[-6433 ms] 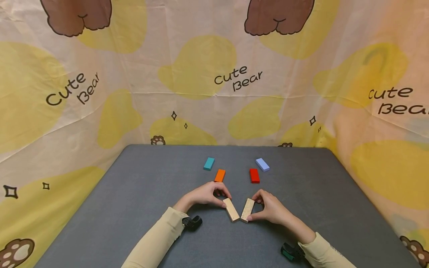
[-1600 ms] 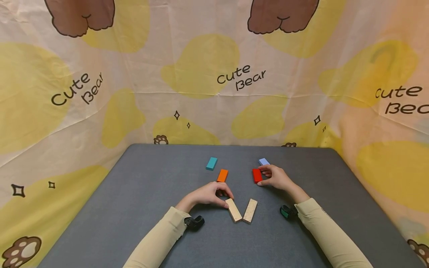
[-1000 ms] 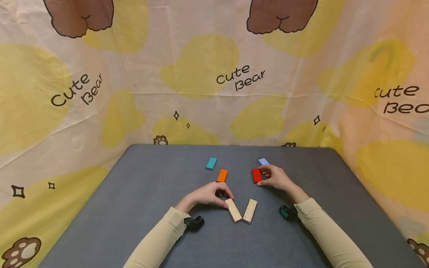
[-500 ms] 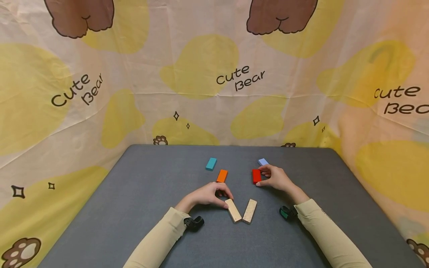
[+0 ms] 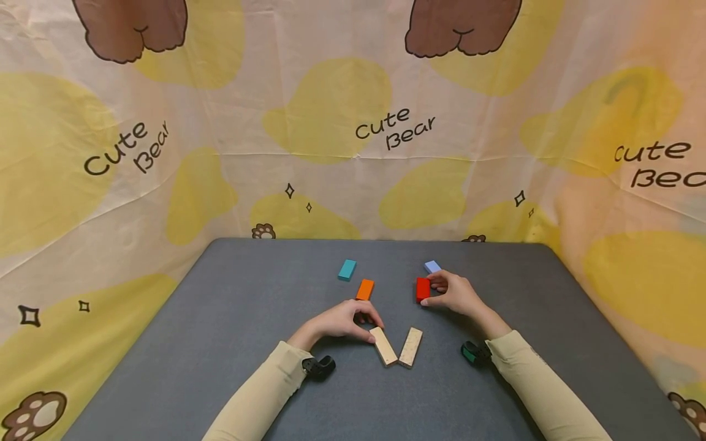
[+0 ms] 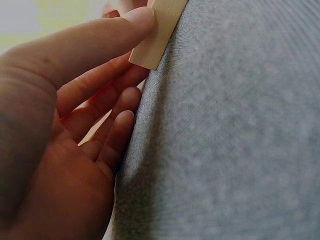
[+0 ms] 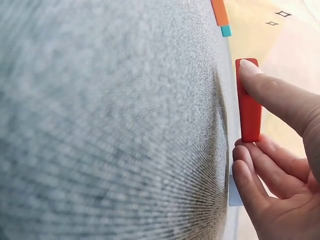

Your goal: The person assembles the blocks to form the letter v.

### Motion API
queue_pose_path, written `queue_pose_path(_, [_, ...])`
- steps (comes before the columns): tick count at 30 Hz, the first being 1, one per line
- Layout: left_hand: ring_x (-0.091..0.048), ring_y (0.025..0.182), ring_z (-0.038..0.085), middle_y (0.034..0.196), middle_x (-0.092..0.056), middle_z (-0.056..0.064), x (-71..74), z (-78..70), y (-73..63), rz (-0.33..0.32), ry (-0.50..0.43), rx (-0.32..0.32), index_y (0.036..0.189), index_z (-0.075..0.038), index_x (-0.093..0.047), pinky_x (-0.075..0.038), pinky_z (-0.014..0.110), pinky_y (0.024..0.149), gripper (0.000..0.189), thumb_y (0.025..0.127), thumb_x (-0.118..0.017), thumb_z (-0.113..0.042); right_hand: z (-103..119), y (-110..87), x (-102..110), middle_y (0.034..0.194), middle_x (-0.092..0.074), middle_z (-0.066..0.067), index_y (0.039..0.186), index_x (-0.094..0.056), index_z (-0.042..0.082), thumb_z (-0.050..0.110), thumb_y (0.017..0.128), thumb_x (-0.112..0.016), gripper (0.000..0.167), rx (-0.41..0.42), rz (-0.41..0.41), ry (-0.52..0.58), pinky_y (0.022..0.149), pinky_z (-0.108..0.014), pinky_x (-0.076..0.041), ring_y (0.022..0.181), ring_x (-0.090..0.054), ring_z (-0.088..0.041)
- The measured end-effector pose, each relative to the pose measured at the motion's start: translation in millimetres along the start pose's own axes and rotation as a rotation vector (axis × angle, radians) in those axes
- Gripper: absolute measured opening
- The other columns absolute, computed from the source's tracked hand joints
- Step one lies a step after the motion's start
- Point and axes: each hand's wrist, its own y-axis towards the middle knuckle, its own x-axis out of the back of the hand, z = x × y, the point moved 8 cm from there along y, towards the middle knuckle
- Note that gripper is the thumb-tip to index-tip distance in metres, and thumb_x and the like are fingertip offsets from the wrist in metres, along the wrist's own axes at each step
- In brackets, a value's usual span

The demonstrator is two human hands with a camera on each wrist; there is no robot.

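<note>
Two plain wooden blocks lie on the grey table in a V, their near ends close together. My left hand [image 5: 343,320] pinches the left wooden block [image 5: 383,346] near its far end; in the left wrist view the thumb lies on that wooden block [image 6: 160,37]. The right wooden block [image 5: 410,347] is untouched. Farther back, my right hand [image 5: 455,293] grips a red block [image 5: 423,290] between thumb and fingers. In the right wrist view the red block [image 7: 250,107] is held by its ends, with a narrow gap between it and the table surface.
An orange block [image 5: 365,290] lies just beyond my left hand, and a teal block [image 5: 347,270] farther back. A light blue block [image 5: 432,266] is partly hidden behind my right hand. A printed cloth [image 5: 331,110] hangs around the grey table [image 5: 265,275].
Earlier both hands held the two wooden blocks. My right hand has let go of the right one, moved back and taken hold of the red block, now shifted slightly. The left hand stays put.
</note>
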Motion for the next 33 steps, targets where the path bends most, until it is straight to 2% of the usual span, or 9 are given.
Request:
queue_pose_path(22, [-0.054, 0.093, 0.007, 0.102, -0.064, -0.013, 0.7, -3.9, -1.0, 0.004, -0.015, -0.007, 0.105, -0.024, -0.070, -0.045, 0.022, 0.083, 0.028, 0.079, -0.078, -0.026, 2.3, -11.7, 6.9, 0.114, -0.064, -0.017, 0.119, -0.058, 0.001, 0.040, 0.068, -0.084, 0.069, 0.002, -0.036, 0.000, 0.090, -0.043, -0.050, 0.102, -0.063, -0.029])
queue_pose_path(33, [-0.054, 0.093, 0.007, 0.102, -0.063, -0.014, 0.6, -4.7, -1.6, 0.002, -0.014, 0.002, 0.105, -0.024, -0.070, -0.045, 0.022, 0.084, 0.028, 0.079, -0.078, -0.026, -1.1, -16.1, 9.9, 0.114, -0.063, -0.016, 0.119, -0.056, 0.001, 0.044, 0.068, -0.083, 0.071, -0.034, -0.030, 0.015, 0.091, -0.043, -0.050, 0.103, -0.063, -0.029])
